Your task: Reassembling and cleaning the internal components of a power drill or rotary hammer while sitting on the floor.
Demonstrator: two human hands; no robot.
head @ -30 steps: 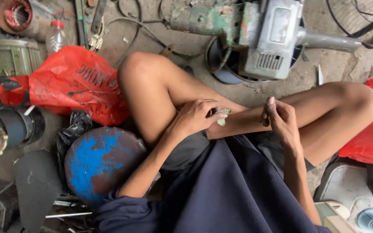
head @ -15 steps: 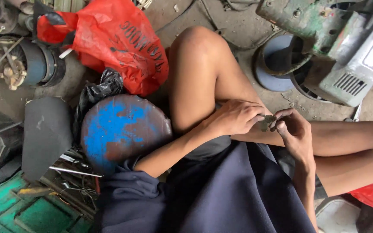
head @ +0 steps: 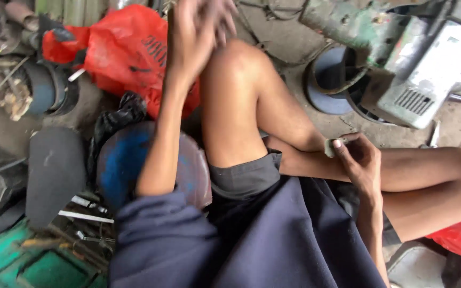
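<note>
I sit on the floor with my bare knees bent in front of me. My left hand (head: 201, 32) is stretched forward at the top of the view, above my left knee, blurred, fingers spread and holding nothing I can see. It hovers beside a red plastic bag (head: 118, 53). My right hand (head: 361, 160) rests against my lower leg, pinching a small grey-green part (head: 331, 146) between thumb and fingers.
A green and grey power tool (head: 406, 69) lies at the top right over a dark round ring (head: 326, 80). A blue rusty round cap (head: 124, 160) sits under my left arm. Scrap metal parts, a black bag (head: 116, 122) and a green crate (head: 22, 261) crowd the left.
My left hand has left the small part and swung up and forward past my knee. The right hand keeps the part. The view has shifted left.
</note>
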